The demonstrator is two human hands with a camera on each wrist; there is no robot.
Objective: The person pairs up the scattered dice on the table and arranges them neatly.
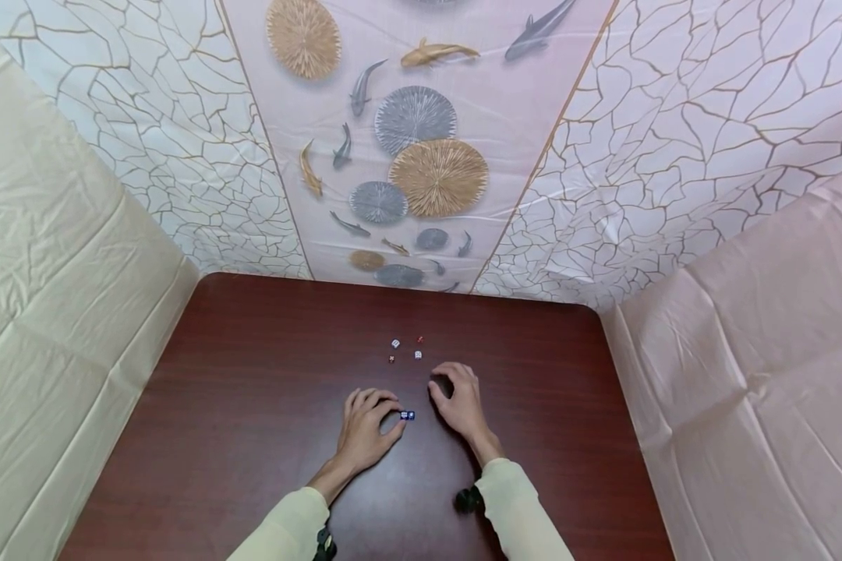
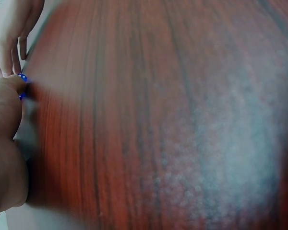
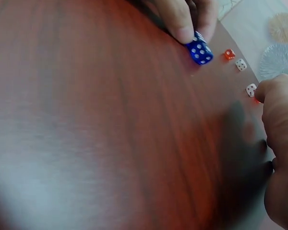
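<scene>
Two blue dice (image 1: 408,415) with white pips lie side by side on the dark wood table (image 1: 267,374). My left hand (image 1: 369,430) pinches the nearer end of the pair between thumb and index finger. In the right wrist view the pips on the outer blue die (image 3: 201,53) show clearly, while the left fingertips partly cover the other. To the right of the dice, my right hand (image 1: 459,401) holds nothing, its fingers loosely bent and thumb apart from them. The left wrist view shows only a bit of blue die (image 2: 22,76) past the left thumb.
Farther back on the table sit two white dice (image 1: 418,354) and two red dice (image 1: 391,359), loosely grouped in a square. A patterned cloth (image 1: 435,257) hangs behind the table's far edge. Plain pale cloths (image 1: 716,374) stand at both sides.
</scene>
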